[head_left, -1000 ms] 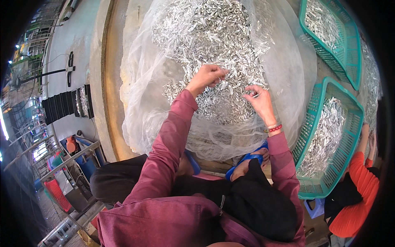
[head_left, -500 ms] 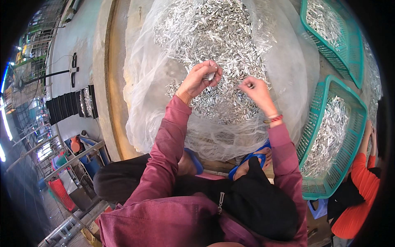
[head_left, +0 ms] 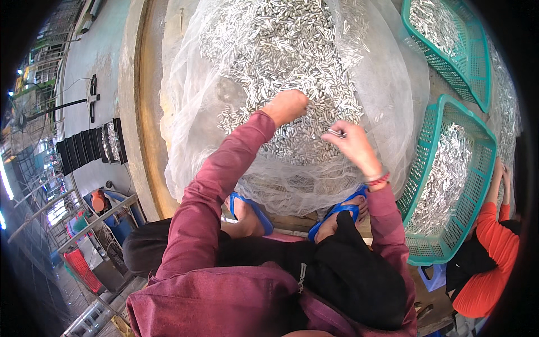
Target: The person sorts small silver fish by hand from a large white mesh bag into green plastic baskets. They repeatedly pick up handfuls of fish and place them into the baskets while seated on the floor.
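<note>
A wide pile of small silvery rod-like pieces (head_left: 292, 67) lies on white netting (head_left: 387, 106) in front of me. My left hand (head_left: 288, 106) is over the middle of the pile, closed with its back up. Its fingertips are turned away, so what it holds is hidden. To the right and a little nearer, my right hand (head_left: 355, 145) pinches a short dark-and-silver piece (head_left: 338, 133) between thumb and fingers, above the pile's right edge.
Two green plastic baskets (head_left: 415, 174) of longer silvery pieces stand at the right. Beyond the nearer one, a person in an orange top (head_left: 488, 269) works with both hands. A raised ledge (head_left: 137, 101) runs along the left; my blue-sandalled feet (head_left: 247, 216) flank the netting's near edge.
My left hand has turned over from palm-up, with silvery pieces showing in it, to back-up and moved slightly right. My right hand has shifted slightly nearer. The view has shifted a little.
</note>
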